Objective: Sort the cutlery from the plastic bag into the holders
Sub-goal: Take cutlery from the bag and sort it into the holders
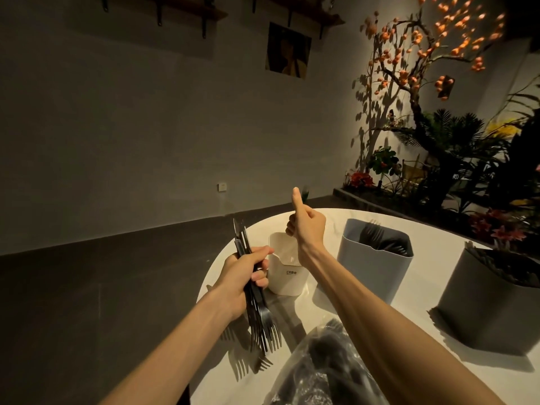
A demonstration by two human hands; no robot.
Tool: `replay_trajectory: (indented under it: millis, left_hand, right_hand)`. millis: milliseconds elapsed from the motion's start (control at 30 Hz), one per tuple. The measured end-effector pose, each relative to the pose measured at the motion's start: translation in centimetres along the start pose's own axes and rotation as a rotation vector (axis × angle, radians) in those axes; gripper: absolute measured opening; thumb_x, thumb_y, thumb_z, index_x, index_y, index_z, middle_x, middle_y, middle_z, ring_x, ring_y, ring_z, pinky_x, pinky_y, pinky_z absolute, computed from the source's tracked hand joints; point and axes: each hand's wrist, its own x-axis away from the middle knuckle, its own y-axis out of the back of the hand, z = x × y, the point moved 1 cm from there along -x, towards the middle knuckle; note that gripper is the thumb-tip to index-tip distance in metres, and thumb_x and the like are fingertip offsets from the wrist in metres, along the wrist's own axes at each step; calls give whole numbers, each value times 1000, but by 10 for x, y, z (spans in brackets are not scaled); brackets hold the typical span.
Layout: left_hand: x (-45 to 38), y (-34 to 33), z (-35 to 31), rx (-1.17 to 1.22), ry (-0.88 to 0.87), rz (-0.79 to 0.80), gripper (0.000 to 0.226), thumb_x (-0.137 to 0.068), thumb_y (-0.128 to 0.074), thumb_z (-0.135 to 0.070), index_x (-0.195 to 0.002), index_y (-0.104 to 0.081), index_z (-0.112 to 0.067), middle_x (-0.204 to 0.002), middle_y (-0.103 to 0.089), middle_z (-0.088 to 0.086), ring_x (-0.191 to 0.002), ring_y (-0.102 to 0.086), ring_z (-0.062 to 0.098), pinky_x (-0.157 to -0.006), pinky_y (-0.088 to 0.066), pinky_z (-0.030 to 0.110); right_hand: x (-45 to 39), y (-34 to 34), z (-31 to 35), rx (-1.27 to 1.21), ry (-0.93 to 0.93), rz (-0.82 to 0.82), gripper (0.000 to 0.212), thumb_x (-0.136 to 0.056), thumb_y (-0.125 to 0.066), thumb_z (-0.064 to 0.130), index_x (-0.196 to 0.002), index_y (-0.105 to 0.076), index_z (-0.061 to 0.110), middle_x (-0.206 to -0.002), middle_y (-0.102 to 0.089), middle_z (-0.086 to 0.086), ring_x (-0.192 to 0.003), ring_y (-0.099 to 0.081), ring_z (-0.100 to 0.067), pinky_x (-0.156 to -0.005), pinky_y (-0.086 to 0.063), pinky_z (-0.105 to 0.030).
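Cutlery [257, 299], a bundle of black plastic forks and knives, is sitting in the left hand [244, 276], whose fingers are curling round the middle of the handles; the fork tines are pointing down toward the white round table [350, 317] and the knife tips are sticking up past the knuckles. The right hand [306, 226] is hovering above the white holder [287, 273], fist curled with the thumb raised, gripping nothing. The white holder is standing just beside the left hand, to its right. Further right, a grey holder [374, 267] is showing fork heads inside, and another grey holder [493, 305] is standing near the table's edge. The plastic bag [324, 372] with more dark cutlery is lying below the right forearm, near the bundle's tines
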Motion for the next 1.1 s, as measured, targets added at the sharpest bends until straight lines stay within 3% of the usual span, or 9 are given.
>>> replay_trajectory:
  millis: [167, 333, 433, 600, 667, 767, 833, 967, 1100]
  left_hand:
    - [-2, 2, 0, 3, -1, -15, 16, -94, -67, -10, -105, -70, 2, -61, -52, 3, -39, -34, 6, -36, -33, 18]
    - [-2, 3, -1, 15, -7, -29, 20, -93, -68, -9, -110, -68, 3, -60, -53, 3, -39, -34, 7, -36, -33, 18]
    - [0, 2, -1, 25, -1, -29, 21, -92, -69, -7, -110, -68, 4, -60, -52, 3, -39, -34, 7, -36, -33, 18]
    - [0, 3, 0, 36, -3, -28, 14, -95, -66, -7, -105, -69, 2, -60, -50, 2, -39, -32, 6, -36, -31, 18]
    - [2, 3, 0, 33, -6, -25, 12, -96, -64, -8, -102, -69, 1, -59, -48, 1, -39, -31, 6, -36, -29, 18]
    - [9, -3, -3, 30, -17, 10, 13, -98, -61, -8, -106, -67, 0, -57, -41, -1, -38, -29, 5, -35, -27, 18]
    - [14, -8, -7, 36, -20, 55, 14, -100, -59, -9, -109, -65, -1, -55, -37, -3, -36, -29, 5, -34, -26, 18]
    - [29, -37, -4, 20, 41, 210, 14, -101, -57, -16, -106, -65, -6, -53, -33, -5, -35, -29, 5, -32, -27, 18]
    - [53, -81, 8, -45, 24, 304, 14, -101, -56, -16, -105, -64, -6, -55, -30, -5, -37, -28, 4, -35, -25, 17]
  right_hand:
    - [-7, -6, -5, 70, -35, 34, 36, -94, -69, 33, -66, -62, 11, -67, -62, -3, -72, -64, -13, -72, -48, -24]
    - [-16, 2, -5, 223, -69, 12, 36, -99, -58, 32, -70, -65, 11, -74, -71, -4, -90, -67, -23, -92, -51, -37]
    - [-19, 10, 3, 361, -19, 73, 34, -99, -54, 27, -75, -69, 8, -74, -73, -2, -88, -68, -19, -96, -54, -40]
    - [-17, 19, 21, 793, 136, 416, 22, -97, -58, 20, -108, -72, 6, -102, -75, -9, -94, -70, -19, -90, -58, -36]
    - [-13, 23, 26, 964, 207, 507, 24, -96, -59, 17, -111, -74, 5, -108, -74, -9, -99, -70, -24, -87, -58, -33]
    - [-3, 36, 50, 969, 318, 527, 22, -99, -59, 17, -109, -74, 4, -106, -76, -9, -94, -72, -18, -85, -58, -27]
    - [7, 50, 74, 925, 273, 595, 24, -100, -61, 22, -109, -73, 4, -100, -77, -9, -87, -74, -15, -84, -61, -31]
    - [44, 104, 117, 977, 180, 699, 25, -99, -61, 31, -110, -73, 12, -94, -77, -3, -81, -74, -11, -73, -61, -22]
    - [78, 171, 116, 1141, -54, 661, 25, -98, -62, 38, -113, -70, 19, -92, -73, 3, -79, -72, -10, -63, -55, -19]
